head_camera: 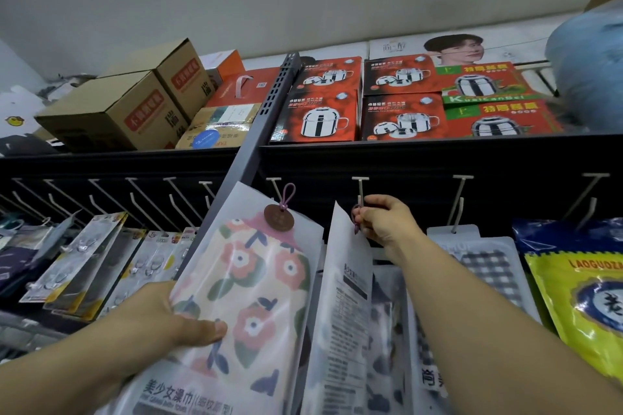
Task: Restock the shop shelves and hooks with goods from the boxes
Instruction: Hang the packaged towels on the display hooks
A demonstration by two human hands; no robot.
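Head view, looking up at a dark shelving unit against a pale wall. Its top shelf is packed: brown cardboard boxes to the left of the grey upright post, red boxes printed with steel pots to the right, and a blue bundle at the far right edge. Below the shelf runs a row of white wire hooks. Packets hang under them: clear blister cards on the left, a checked cloth pack and a yellow bag on the right.

In the middle, the left hand is clamped on a frosted packet holding a flowered towel, thumb pressed on its front and fingers behind. The packet stands tilted in front of the post, not on any hook, with a brown round tag and a purple loop at its top.

Just beside it hangs a second frosted packet, seen almost edge-on with its printed back showing. The right hand pinches this packet's small loop between its fingertips, right at the tip of a white hook. Whether the loop is already over the wire I cannot tell.
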